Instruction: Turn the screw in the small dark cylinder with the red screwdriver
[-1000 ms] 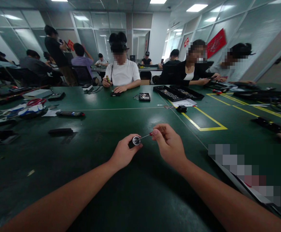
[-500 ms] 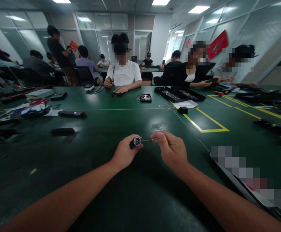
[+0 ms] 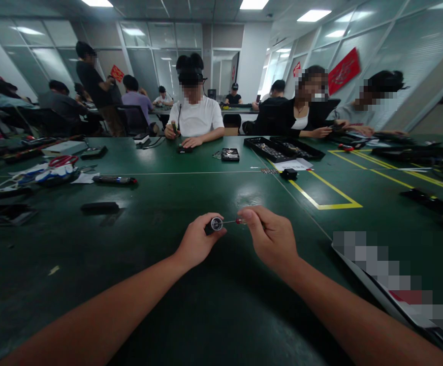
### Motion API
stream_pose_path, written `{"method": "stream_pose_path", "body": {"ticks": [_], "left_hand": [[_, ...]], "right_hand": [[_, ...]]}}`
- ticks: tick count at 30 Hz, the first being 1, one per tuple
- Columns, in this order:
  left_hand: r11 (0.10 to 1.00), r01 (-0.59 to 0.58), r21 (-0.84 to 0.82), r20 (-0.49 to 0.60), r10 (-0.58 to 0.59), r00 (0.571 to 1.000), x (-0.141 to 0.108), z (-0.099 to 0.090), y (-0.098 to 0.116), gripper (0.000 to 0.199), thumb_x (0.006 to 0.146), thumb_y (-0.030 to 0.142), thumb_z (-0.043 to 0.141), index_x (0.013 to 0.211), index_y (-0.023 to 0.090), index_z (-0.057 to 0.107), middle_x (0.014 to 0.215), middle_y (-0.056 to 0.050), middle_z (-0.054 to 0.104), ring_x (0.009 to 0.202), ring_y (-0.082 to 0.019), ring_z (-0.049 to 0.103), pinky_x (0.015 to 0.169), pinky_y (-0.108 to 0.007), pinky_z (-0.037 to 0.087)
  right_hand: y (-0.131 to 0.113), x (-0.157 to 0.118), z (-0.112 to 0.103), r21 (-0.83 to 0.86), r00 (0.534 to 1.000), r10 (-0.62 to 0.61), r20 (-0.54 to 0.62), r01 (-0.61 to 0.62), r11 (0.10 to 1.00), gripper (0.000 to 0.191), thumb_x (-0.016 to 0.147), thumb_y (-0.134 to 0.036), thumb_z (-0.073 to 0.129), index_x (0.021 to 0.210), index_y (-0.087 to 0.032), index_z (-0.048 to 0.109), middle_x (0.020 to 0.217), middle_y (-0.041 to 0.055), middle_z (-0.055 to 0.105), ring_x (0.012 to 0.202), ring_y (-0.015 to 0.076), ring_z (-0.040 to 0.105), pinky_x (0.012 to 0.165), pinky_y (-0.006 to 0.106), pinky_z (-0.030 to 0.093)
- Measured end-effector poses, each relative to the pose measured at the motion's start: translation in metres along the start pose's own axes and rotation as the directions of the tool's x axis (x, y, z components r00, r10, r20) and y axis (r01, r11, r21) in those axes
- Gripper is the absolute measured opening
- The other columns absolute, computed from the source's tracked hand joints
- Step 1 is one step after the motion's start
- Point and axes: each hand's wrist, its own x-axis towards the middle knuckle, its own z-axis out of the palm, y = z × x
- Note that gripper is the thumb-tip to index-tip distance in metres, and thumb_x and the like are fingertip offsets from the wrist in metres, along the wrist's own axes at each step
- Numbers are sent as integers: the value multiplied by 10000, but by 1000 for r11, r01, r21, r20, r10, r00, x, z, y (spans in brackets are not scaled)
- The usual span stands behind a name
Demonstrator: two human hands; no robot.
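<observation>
My left hand (image 3: 198, 241) is wrapped round a dark cylinder (image 3: 216, 223), whose round silver-rimmed end faces me. Its fingers and thumb hold the cylinder from both sides. Just to the right, my right hand (image 3: 274, 235) pinches the handle of a small screwdriver (image 3: 240, 221), red where the shaft begins. The thin metal shaft points left and reaches the cylinder's side; whether the tip sits in a screw is too small to tell. Both hands are above the green table (image 3: 191, 315).
Left on the table lie a dark tube (image 3: 115, 180), a black block (image 3: 99, 207) and blue-white gloves (image 3: 56, 172). Further off are black parts trays (image 3: 271, 149) and a small black box (image 3: 289, 174). A person in white (image 3: 196, 119) sits opposite. A pixelated flat object (image 3: 389, 284) lies right.
Both hands keep almost the same place, with the screwdriver shaft still at the cylinder. The view has shifted very slightly.
</observation>
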Motion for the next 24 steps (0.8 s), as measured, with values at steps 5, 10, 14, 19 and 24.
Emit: {"method": "stream_pose_path", "body": {"ticks": [5, 10, 14, 19, 24], "left_hand": [[1000, 29, 6, -2, -29, 1000, 0, -1, 1, 255, 855, 253, 719, 1103, 211, 679, 1118, -47, 699, 1050, -232, 641, 976, -377, 468], [1000, 16, 13, 10, -17, 1000, 0, 0, 1, 246, 862, 262, 712, 1099, 209, 678, 1121, -49, 701, 1051, -229, 643, 976, -375, 468], [1000, 11, 17, 9, -11, 1000, 0, 0, 1, 253, 844, 247, 725, 1090, 207, 679, 1117, -53, 704, 1047, -230, 646, 976, -375, 473], [1000, 17, 8, 11, -18, 1000, 0, 0, 1, 254, 843, 239, 727, 1091, 211, 682, 1118, -54, 703, 1043, -232, 647, 980, -383, 473], [1000, 13, 2, 1, -13, 1000, 0, -1, 1, 258, 849, 254, 728, 1099, 206, 684, 1121, -50, 701, 1048, -230, 643, 975, -377, 472]], "right_hand": [[1, -1, 2, -18, 999, -22, -38, 22, 1000, 183, 974, -269, 525, 1113, -218, 633, 891, 49, 745, 788, 206, 714, 721, 332, 536], [3, -1, 2, -25, 1000, 20, 2, -20, 999, 182, 984, -363, 545, 1037, -228, 656, 786, 20, 730, 657, 178, 678, 620, 294, 500], [1, -1, 0, 9, 999, -23, 26, 23, 1000, 308, 1019, -401, 468, 891, -241, 697, 730, 3, 727, 577, 152, 645, 563, 276, 464], [-2, -1, 1, -28, 999, -3, 35, 4, 1000, 243, 1003, -348, 499, 906, -238, 693, 740, 8, 736, 613, 163, 672, 577, 284, 469], [2, -3, 4, 2, 1000, -13, -21, 13, 1000, 178, 967, -257, 521, 1117, -216, 606, 858, 39, 735, 758, 194, 709, 686, 314, 519]]}}
